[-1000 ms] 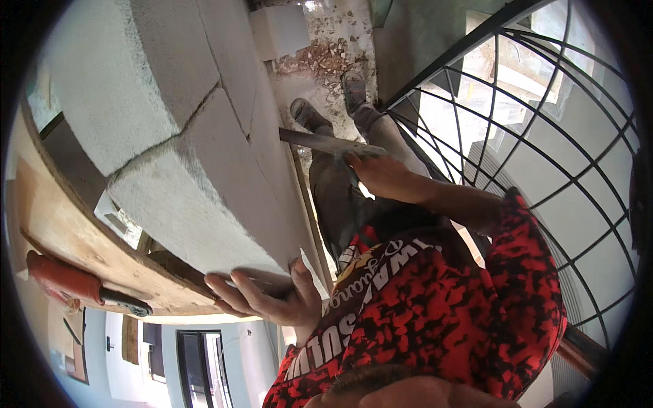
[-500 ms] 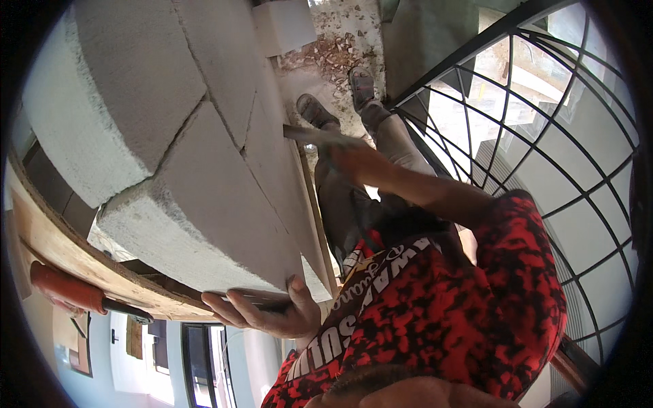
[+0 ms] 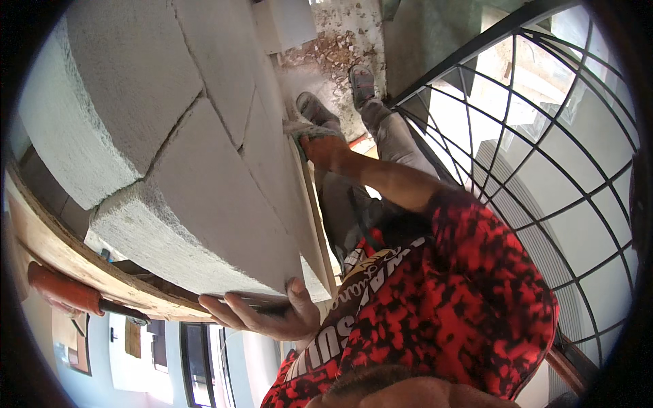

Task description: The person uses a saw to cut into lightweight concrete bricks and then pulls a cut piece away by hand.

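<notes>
A wall of large pale grey-white blocks (image 3: 211, 183) fills the left side, with uneven joints between the blocks. My left hand (image 3: 272, 318) wraps round the near lower edge of one block, thumb on its face and fingers beneath; a thin dark strip shows between palm and block. Farther up, my right hand (image 3: 323, 148) is closed on a greyish tool (image 3: 294, 128) that meets the wall's right face. Motion blur and the hand hide most of this tool, so its kind cannot be made out. Pale dust (image 3: 305, 81) hangs just beyond it.
On the right stands a black metal grille (image 3: 537, 143) of curved bars. Rubble (image 3: 333, 58) lies on the floor past my sandalled feet. A curved wooden board (image 3: 68, 234) runs below the blocks, and an orange-handled tool (image 3: 64, 289) rests against it at lower left.
My right hand and its tool have moved left, up against the wall, and my right arm has followed. More dust shows near the floor. My left hand stays on the block.
</notes>
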Motion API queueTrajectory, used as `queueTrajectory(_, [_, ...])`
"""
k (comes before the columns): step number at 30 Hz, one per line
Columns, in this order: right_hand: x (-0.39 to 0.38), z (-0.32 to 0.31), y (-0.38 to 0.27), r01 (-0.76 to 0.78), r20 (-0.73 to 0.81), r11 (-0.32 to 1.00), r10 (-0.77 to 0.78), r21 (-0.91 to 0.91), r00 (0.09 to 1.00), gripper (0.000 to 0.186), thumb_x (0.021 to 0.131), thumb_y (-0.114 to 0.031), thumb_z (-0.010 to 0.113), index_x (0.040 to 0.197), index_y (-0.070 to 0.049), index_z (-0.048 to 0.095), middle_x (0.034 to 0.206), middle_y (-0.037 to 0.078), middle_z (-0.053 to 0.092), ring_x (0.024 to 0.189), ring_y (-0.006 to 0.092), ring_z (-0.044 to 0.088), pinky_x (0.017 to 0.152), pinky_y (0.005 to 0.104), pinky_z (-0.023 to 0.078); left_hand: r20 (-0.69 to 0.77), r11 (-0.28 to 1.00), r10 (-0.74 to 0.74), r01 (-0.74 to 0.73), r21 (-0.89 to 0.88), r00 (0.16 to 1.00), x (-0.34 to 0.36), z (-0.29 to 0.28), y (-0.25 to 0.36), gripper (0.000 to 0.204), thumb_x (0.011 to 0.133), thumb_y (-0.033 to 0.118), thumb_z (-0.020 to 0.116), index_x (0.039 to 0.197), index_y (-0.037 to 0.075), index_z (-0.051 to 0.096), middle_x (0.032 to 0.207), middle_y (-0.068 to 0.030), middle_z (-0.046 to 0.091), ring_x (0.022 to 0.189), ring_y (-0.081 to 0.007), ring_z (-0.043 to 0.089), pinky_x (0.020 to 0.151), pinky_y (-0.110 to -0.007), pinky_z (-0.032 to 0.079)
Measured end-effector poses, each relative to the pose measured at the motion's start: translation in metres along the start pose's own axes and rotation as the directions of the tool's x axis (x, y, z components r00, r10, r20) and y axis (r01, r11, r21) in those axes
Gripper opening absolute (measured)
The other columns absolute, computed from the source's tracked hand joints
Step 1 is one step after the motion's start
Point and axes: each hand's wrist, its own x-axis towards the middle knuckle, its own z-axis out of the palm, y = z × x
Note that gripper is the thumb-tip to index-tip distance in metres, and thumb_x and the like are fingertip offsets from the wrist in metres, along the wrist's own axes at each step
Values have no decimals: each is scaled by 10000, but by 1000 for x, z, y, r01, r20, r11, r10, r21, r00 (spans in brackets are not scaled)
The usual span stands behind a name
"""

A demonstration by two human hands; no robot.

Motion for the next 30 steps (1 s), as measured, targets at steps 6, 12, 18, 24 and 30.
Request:
queueTrajectory(6, [-120, -25, 35, 169, -310, 981, -191, -97, 931, 253, 926, -145, 431, 1124, -1, 492, 876, 223, 659, 838, 386, 659, 712, 492, 522, 1, 999, -37, 36, 23, 999, -4, -4, 4, 795, 856, 592, 544, 1429, 84, 330, 1489, -246, 217, 1402, -398, 171, 1078, -626, 195])
queueTrajectory(12, [-13, -17, 13, 161, -58, 985, -164, -56, 985, 502, 850, -90, 486, 1326, 22, 373, 979, 233, 634, 928, 388, 631, 763, 505, 496, 4, 1000, -13, 13, -4, 1000, -1, -1, -2, 773, 871, 565, 540, 1432, 81, 318, 1485, -263, 202, 1399, -413, 165, 1073, -631, 205])
queueTrajectory(18, [-140, -17, 56, 294, -448, 928, -368, -228, 815, 362, 901, -128, 476, 1227, 25, 443, 902, 241, 645, 854, 373, 659, 718, 478, 529, 25, 999, -34, 33, 34, 999, -4, -4, 1, 777, 872, 561, 536, 1432, 75, 304, 1484, -261, 197, 1401, -417, 149, 1076, -635, 198])
queueTrajectory(24, [8, 10, -1, 125, -165, 982, -148, -143, 975, 350, 900, -126, 449, 1208, 40, 455, 781, 224, 653, 781, 341, 664, 614, 458, 529, 21, 1000, -29, 29, 12, 999, -3, -3, -2, 775, 873, 567, 523, 1435, 82, 303, 1483, -259, 193, 1406, -421, 128, 1078, -638, 206])
queueTrajectory(30, [-129, -14, 56, 275, -469, 920, -381, -281, 796, 289, 898, -130, 437, 1104, 66, 491, 976, 289, 618, 942, 406, 630, 776, 484, 508, 23, 998, -69, 69, 5, 997, -8, -5, -2, 820, 848, 594, 543, 1440, 87, 289, 1493, -251, 173, 1400, -446, 114, 1076, -647, 203])
